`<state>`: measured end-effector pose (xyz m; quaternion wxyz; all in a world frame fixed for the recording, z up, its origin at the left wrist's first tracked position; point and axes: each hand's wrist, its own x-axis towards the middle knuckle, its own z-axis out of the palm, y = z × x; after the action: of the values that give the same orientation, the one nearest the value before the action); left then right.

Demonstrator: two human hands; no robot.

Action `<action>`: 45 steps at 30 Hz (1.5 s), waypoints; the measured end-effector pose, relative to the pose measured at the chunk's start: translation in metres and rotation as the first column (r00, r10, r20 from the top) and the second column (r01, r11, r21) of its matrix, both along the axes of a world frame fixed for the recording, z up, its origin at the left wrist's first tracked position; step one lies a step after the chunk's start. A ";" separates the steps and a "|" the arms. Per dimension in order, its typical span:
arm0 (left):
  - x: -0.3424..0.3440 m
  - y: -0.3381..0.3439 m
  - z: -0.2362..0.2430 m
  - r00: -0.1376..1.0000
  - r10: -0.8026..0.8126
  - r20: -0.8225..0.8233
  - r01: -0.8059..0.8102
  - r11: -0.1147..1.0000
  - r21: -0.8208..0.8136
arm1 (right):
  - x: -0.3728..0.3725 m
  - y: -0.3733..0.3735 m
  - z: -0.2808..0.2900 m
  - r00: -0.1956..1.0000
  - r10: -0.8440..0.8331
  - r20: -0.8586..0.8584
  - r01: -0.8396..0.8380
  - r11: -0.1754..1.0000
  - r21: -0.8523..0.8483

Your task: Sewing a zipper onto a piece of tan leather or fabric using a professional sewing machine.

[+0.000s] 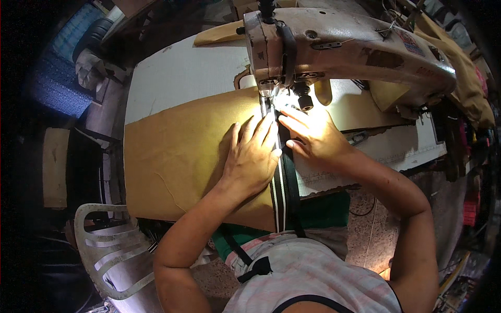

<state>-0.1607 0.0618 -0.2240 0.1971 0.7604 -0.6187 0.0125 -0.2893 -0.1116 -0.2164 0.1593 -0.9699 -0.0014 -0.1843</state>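
Note:
A large tan fabric panel (177,151) lies across the left of the table, and a black strap with white stripes (281,193) runs along its right edge, up under the needle area of a worn sewing machine (339,41). My left hand (253,148) rests flat on the panel and strap, fingers stretched toward the presser area. Close to the needle on the right, my right hand (313,133) lies with its fingers extended beside the strap, under the bright lamp light. The needle itself is lost in glare. The strap's lower end hangs off the table's front edge toward my lap.
The white table (172,73) has a chipped front edge. A white plastic chair (104,245) stands at the lower left. Tan cloth (454,68) drapes behind the machine at the right, and a metal tool (359,137) lies right of my right wrist.

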 end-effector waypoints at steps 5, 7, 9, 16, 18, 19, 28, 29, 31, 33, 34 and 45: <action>0.000 0.000 0.000 1.000 0.005 -0.003 -0.005 1.000 0.011 | 0.002 -0.003 -0.001 1.000 0.022 0.009 -0.021 0.998 -0.053; 0.000 -0.001 0.000 1.000 0.007 -0.004 -0.007 1.000 0.002 | 0.000 -0.002 -0.001 1.000 0.013 0.014 -0.012 0.998 -0.063; 0.000 -0.001 0.000 1.000 0.011 -0.005 -0.011 1.000 0.003 | 0.001 -0.002 0.000 1.000 0.009 -0.006 -0.009 0.999 -0.034; -0.003 -0.001 0.000 0.999 0.035 -0.010 -0.034 0.999 0.028 | 0.002 -0.002 0.000 1.000 0.004 -0.006 -0.004 0.998 -0.070; -0.003 -0.001 -0.001 0.999 0.033 -0.014 -0.033 0.999 0.027 | 0.001 -0.002 0.000 1.000 0.001 -0.005 -0.001 0.998 -0.062; -0.003 -0.001 -0.001 0.999 0.035 0.001 -0.035 0.999 0.026 | 0.001 -0.002 0.001 1.000 0.002 -0.005 -0.003 0.998 -0.062; -0.003 -0.001 0.001 0.999 0.039 0.003 -0.039 0.998 0.041 | 0.002 -0.002 0.003 0.998 -0.010 -0.064 0.003 0.994 -0.108; -0.003 -0.001 0.001 0.999 0.039 0.005 -0.039 0.998 0.050 | 0.003 -0.002 0.003 0.999 -0.001 -0.044 -0.004 0.993 -0.115; -0.003 -0.001 0.001 0.999 0.037 0.008 -0.037 0.998 0.054 | 0.003 -0.002 0.004 1.000 0.006 -0.024 -0.009 0.992 -0.122; -0.003 -0.001 0.001 0.999 0.036 0.011 -0.036 0.998 0.057 | 0.002 -0.002 0.005 0.998 -0.013 -0.069 0.004 0.992 -0.128; -0.003 -0.002 0.001 0.999 0.035 0.011 -0.036 0.998 0.057 | 0.002 -0.002 0.005 0.997 -0.015 -0.079 0.005 0.993 -0.115; 0.000 -0.004 0.004 0.999 0.036 -0.003 -0.036 0.997 0.071 | 0.004 -0.002 0.005 0.997 -0.027 -0.074 0.016 0.989 -0.146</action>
<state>-0.1610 0.0576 -0.2199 0.1711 0.7779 -0.6046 -0.0075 -0.2858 -0.1141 -0.2113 0.0862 -0.9851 0.0019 -0.1486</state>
